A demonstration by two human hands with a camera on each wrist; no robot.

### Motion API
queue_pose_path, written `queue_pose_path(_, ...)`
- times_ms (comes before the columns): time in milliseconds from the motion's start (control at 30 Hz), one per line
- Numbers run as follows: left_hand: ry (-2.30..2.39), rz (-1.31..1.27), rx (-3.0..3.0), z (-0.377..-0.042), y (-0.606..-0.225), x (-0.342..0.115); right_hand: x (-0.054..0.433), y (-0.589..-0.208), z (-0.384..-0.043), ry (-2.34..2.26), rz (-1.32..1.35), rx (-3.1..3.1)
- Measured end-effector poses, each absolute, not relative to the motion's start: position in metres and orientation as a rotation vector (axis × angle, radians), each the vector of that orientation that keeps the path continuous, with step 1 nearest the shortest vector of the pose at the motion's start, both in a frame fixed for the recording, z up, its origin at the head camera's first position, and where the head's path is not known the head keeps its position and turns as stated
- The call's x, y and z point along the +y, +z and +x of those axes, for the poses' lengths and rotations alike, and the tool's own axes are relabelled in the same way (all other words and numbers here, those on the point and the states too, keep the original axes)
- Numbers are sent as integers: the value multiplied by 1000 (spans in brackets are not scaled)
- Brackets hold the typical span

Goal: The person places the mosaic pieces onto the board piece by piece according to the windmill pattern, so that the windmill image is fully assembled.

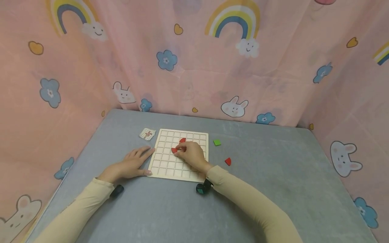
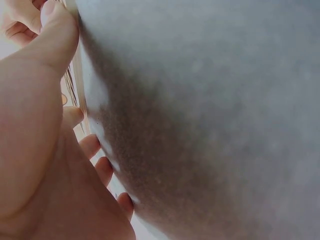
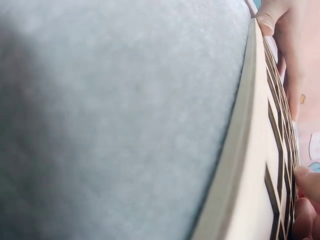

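Head view shows two hands [image 1: 129, 166], one board [image 1: 165, 164], three red pieces [image 1: 228, 161].

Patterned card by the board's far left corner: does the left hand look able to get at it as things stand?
Likely yes: the left hand grips nothing, only touching the left edge of the board, and the card lies uncovered just beyond it, with nothing seen between.

Grooved board [image 3: 252, 150]; left fingers [image 3: 266, 22] at far corner, right fingers [image 3: 309, 184] nearer.

Both sleeved forearms [image 1: 249, 199] angled inward, left grip [image 1: 130, 165] palm down, fingers spread, right grip [image 1: 192, 155] curled, pinching.
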State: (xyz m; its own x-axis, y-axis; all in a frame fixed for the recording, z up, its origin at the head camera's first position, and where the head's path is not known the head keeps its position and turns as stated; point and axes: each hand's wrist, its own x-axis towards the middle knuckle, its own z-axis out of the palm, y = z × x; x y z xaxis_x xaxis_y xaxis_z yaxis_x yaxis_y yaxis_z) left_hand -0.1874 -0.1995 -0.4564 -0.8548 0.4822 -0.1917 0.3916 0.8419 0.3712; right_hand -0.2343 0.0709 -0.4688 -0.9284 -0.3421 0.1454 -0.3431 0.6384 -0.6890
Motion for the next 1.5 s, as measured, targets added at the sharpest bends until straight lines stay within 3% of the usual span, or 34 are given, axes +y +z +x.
queue_pose_path(1500, 497, 660, 2739, -188, -458, -200, 69, -471, -235, 1174, 570, -2866)
